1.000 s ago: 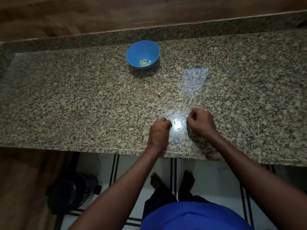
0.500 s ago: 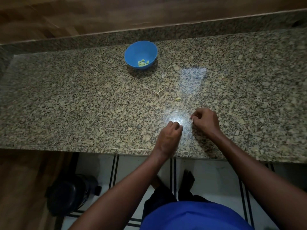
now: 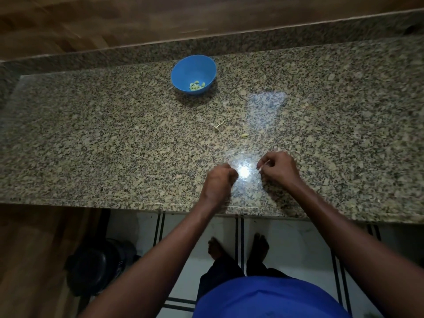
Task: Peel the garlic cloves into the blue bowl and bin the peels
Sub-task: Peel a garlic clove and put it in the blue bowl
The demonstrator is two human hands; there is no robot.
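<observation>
While leaning over the granite counter, had both fists near the front edge. Right hand pinched a thin pale peel scrap; left hand curled tight, couldn't tell if holding anything. Blue bowl w/ peeled cloves sat at 11 o'clock, well apart. Loose bits btwn them. Black bin on floor at 7.

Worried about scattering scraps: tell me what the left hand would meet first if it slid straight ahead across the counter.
The left hand points up the granite counter. Its path looks free at first; the stem-like garlic scrap lies roughly in line, with the blue bowl farther on.
</observation>
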